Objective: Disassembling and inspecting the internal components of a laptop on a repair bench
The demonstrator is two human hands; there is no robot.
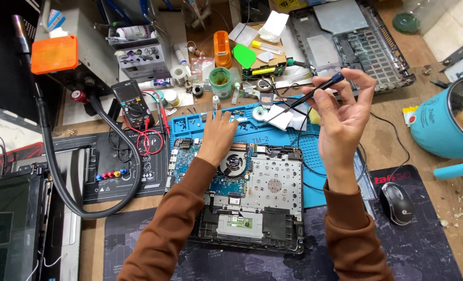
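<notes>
The left hand (218, 136) is reaching forward over the opened laptop (249, 195) and its fingers are resting, spread and loose, on the near edge of the blue work mat (314, 151), close to some small parts lying in the mat's tray area; I cannot tell if a small part is pinched under the fingertips. The right hand (343, 112) is raised above the mat and is gripping a thin black screwdriver (307, 99) between thumb and fingers, the blue cap end near the fingertips and the tip pointing down and left toward the white cloth pieces (286, 118).

The laptop is lying on the table (434, 208) with its bottom cover off, so the round fan (235, 165), the blue board and the grey metal plate are showing. It is sitting partly on the blue mat and partly on the dark desk pad nearer to the person.

In my judgement the step in hand is the work with small screws: one hand is feeling for a piece on the mat while the other is keeping the driver ready. The next move seems to call for a fine pinch with the left fingertips and for lowering the driver tip upright onto one point of the board, without slipping onto the fan or the thin cables.

Around them a multimeter (132, 104) with red leads is lying at the left, a black mouse (397, 203) at the right, and a teal pot (447, 127) is standing at the right edge.
</notes>
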